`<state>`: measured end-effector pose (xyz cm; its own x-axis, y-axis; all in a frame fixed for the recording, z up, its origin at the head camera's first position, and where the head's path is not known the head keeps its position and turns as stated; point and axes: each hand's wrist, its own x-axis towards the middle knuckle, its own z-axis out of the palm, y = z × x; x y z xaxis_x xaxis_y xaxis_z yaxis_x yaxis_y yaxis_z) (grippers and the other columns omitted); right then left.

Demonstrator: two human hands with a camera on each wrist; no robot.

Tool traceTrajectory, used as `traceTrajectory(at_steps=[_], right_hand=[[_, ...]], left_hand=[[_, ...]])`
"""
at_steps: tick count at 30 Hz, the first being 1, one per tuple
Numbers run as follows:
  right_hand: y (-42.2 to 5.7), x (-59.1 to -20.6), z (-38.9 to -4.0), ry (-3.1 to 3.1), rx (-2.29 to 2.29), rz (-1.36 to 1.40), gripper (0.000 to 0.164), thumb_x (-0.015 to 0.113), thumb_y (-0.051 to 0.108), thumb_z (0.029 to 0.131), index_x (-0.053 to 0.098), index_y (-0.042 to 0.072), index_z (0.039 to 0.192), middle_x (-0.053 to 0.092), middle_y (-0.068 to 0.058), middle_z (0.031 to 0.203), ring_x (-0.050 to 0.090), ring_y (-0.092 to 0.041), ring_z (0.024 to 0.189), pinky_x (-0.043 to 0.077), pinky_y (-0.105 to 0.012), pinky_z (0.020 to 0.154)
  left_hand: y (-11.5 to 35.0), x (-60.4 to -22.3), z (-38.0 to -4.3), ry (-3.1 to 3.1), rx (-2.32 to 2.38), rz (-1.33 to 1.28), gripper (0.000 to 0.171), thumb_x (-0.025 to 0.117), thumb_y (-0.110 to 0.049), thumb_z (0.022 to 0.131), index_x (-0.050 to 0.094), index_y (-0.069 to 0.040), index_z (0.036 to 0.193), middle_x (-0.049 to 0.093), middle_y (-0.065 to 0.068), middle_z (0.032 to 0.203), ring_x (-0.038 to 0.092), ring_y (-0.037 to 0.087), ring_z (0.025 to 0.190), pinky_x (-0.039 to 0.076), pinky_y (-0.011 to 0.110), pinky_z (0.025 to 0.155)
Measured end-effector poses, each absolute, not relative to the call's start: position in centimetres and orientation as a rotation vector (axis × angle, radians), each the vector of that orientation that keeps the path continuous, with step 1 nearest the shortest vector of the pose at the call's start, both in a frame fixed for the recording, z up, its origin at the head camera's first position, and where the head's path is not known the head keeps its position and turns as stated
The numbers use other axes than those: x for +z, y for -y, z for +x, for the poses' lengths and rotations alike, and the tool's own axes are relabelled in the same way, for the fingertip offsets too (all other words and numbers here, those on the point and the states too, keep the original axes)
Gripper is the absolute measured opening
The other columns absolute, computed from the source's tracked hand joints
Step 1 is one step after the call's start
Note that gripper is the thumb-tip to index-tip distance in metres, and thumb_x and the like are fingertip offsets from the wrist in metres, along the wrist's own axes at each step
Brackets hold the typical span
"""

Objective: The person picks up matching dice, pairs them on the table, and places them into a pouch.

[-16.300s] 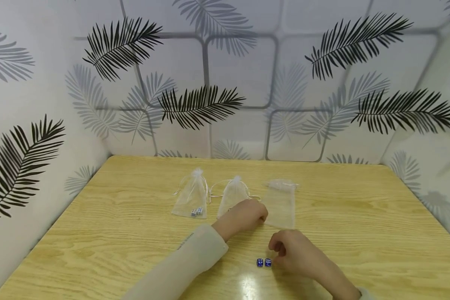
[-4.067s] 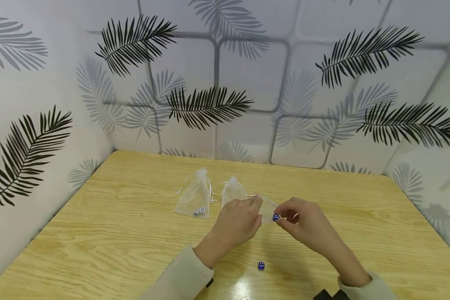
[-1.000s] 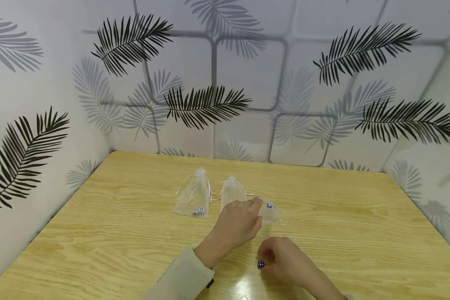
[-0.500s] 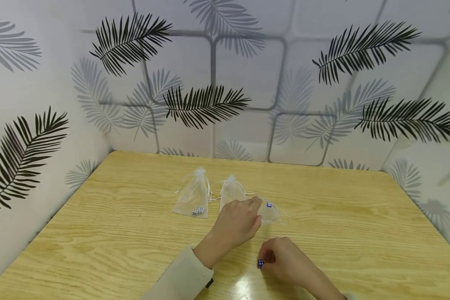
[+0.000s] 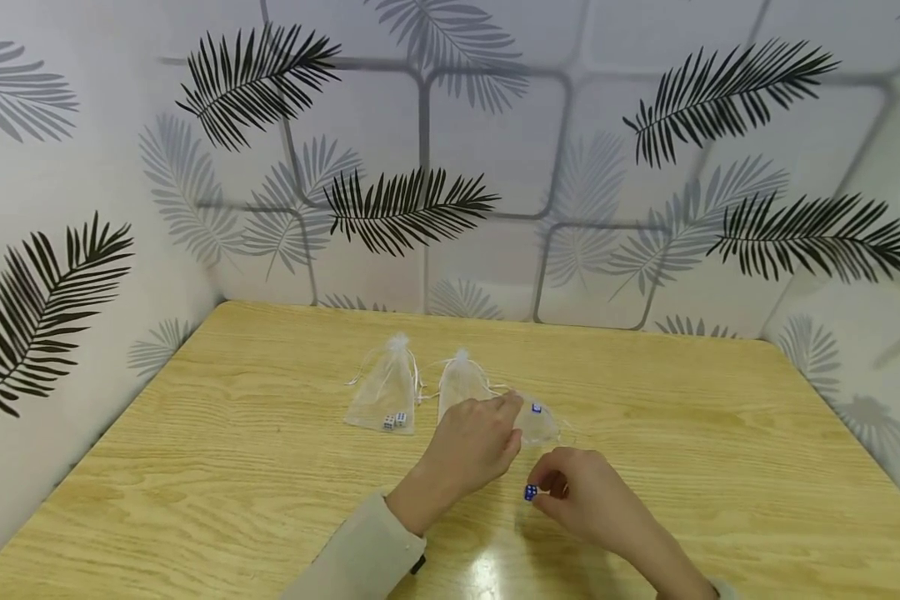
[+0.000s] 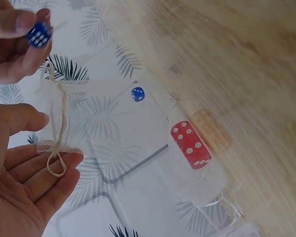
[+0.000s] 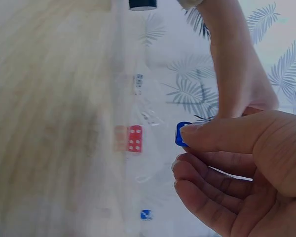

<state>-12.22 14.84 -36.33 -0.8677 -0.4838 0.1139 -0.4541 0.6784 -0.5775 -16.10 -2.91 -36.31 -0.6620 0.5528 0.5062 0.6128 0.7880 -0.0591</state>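
My right hand (image 5: 588, 493) pinches a blue die (image 5: 531, 492) between thumb and fingertips, above the table and near me from the third bag. That die (image 7: 183, 134) shows white pips in the right wrist view. My left hand (image 5: 468, 442) holds the mouth of the third sheer drawstring bag (image 5: 543, 431), its fingers at the rim and a cord loop (image 6: 56, 164) hanging over them. Inside this bag lies another blue die (image 6: 137, 94). In the head view my left hand hides part of the second bag (image 5: 461, 385), where red dice (image 6: 191, 144) show in the left wrist view.
Left of these, the first sheer bag (image 5: 381, 392), drawn closed, holds two white dice (image 5: 395, 421). All lie on a wood-grain table (image 5: 217, 467). Leaf-patterned walls (image 5: 487, 250) stand behind and at both sides.
One blue die went from my right hand into the third bag. The right hand then took the second blue die from the table and lifted it toward the bag. My left hand stays put.
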Motion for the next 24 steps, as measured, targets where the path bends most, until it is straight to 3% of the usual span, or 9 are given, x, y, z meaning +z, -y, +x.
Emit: traceTrajectory(at_steps=[8,24], right_hand=[[-15.4,-34.5,-12.6,-2.996,-0.979,-0.809,0.008,0.074,0.004,0.078,0.069,0.008,0.084,0.066,0.002,0.080,0.056,-0.001,0.066,0.049,-0.017,0.057],[-14.5,-33.2,-14.1,-3.239,-1.000,-0.699,0.012,0.076,-0.001,0.074,0.071,0.007,0.083,0.061,-0.001,0.078,0.053,-0.008,0.065,0.048,-0.021,0.057]], left_hand=[[3.0,-36.1,-16.1,2.490,-0.184,-0.874,0.031,0.067,-0.023,0.087,0.065,-0.005,0.112,0.071,0.004,0.112,0.070,0.019,0.071,0.055,0.024,0.059],[3.0,-36.1,-16.1,2.467,-0.159,-0.875,0.029,0.068,-0.025,0.086,0.066,-0.007,0.108,0.073,0.003,0.106,0.066,0.014,0.062,0.051,0.020,0.052]])
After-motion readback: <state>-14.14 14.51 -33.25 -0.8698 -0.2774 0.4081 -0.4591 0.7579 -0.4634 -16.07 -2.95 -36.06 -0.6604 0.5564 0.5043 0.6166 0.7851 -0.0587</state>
